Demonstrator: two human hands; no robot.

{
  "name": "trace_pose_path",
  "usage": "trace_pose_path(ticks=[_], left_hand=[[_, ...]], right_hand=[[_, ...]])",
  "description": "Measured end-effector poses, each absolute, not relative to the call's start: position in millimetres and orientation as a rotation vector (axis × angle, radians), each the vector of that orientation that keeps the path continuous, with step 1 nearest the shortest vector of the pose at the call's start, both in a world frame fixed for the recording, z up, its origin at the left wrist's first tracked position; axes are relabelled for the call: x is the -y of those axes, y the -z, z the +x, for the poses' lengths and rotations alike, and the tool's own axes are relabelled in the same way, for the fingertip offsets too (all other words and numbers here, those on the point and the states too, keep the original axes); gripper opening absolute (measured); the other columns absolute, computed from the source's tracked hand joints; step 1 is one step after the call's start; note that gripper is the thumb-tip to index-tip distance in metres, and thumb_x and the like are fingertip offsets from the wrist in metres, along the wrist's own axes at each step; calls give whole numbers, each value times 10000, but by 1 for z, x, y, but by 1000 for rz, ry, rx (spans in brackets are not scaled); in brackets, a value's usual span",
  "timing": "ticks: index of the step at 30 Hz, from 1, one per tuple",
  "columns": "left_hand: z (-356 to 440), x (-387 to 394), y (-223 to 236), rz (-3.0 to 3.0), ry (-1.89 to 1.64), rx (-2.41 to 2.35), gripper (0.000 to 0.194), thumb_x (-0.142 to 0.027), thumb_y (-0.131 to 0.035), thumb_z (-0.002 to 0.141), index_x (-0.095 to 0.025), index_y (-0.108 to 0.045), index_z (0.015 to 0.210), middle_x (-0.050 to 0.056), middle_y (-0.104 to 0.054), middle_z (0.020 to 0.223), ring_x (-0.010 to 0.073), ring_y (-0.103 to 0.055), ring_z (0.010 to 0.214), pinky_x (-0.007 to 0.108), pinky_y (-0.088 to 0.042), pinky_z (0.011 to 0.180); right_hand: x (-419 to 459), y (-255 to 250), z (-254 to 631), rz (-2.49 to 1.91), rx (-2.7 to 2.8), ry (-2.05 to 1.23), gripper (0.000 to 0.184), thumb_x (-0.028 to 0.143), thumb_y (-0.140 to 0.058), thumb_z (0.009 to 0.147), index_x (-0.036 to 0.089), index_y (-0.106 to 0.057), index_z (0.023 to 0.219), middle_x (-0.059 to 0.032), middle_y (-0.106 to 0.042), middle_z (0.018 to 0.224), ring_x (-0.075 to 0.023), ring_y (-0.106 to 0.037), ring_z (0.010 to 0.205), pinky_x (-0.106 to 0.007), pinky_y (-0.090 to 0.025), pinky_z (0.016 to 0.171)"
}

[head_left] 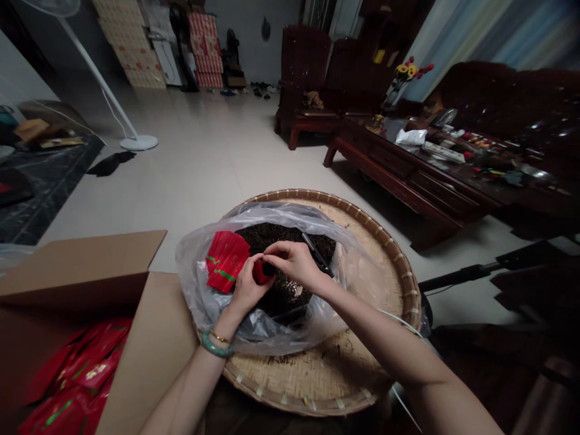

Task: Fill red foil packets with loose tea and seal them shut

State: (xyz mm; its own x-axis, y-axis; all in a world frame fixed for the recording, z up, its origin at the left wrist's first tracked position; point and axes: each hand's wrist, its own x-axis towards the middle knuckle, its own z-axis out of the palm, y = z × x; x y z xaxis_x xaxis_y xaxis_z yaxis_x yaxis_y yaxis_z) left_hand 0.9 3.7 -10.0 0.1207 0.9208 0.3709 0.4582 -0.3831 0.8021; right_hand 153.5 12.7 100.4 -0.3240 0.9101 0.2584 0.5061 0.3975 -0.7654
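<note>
Left hand [249,285] closed round a small red packet [261,273], held upright-ish over the open plastic bag [193,260]. Right hand [294,264] has its fingertips drawn together at the packet's top; can't tell if they pinch its edge or something else. Bag sits on a round woven tray [405,269], dark loose leafy stuff [267,235] inside. Fanned stack of red packets [226,257], green marks, lies in the bag just left of the hands. Dark slim object [315,251] with a shiny edge lies beyond the right wrist; too unclear to name. Open cardboard box [156,320] at lower left, more red packs [86,374] inside. Green bangle [216,346] on left wrist. Cluttered wooden table [399,163] further off, right.
</note>
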Motion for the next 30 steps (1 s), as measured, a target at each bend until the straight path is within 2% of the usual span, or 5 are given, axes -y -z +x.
trace_pose_path(ticks=[5,11,16,22,30], left_hand=[[1,-3,6,1869,-1188,-1336,538,-269,-682,694,-193,-454,1175,82,-591,1110,219,-579,1006,376,-465,881],[0,-3,7,1879,-1194,-1357,563,-209,-678,661,-185,-463,1180,75,-585,1061,214,-571,974,358,-469,847],[0,-4,8,1920,-1194,-1340,530,-197,-666,672,-188,-482,1169,57,-582,997,197,-569,919,339,-472,821],[0,-5,8,1971,-1233,-1239,454,-195,-585,746,-184,-470,1185,89,-574,1115,214,-552,1032,370,-445,903],[0,-2,15,1981,-1209,-1252,597,-240,-554,770,-174,-348,1326,127,-512,1224,236,-525,1090,409,-425,948]], right_hand=[[-10,-94,157,-1245,2067,-667,103,155,-634,767,207,-701,826,-1,-696,794,-127,-562,723,-252,-396,714],[0,-78,162,-1249,2139,-570,132,200,-651,766,187,-685,893,-46,-640,874,-169,-535,838,-303,-411,773],[6,-65,159,-1173,2111,-670,138,151,-563,830,159,-673,913,-59,-621,882,-134,-572,788,-251,-452,714],[8,-66,157,-1070,2087,-539,177,104,-532,835,185,-657,930,-43,-658,899,-141,-575,824,-273,-456,766],[16,-64,150,-1137,2297,-116,215,346,-579,830,167,-656,920,-99,-612,1023,-234,-441,933,-354,-444,766]])
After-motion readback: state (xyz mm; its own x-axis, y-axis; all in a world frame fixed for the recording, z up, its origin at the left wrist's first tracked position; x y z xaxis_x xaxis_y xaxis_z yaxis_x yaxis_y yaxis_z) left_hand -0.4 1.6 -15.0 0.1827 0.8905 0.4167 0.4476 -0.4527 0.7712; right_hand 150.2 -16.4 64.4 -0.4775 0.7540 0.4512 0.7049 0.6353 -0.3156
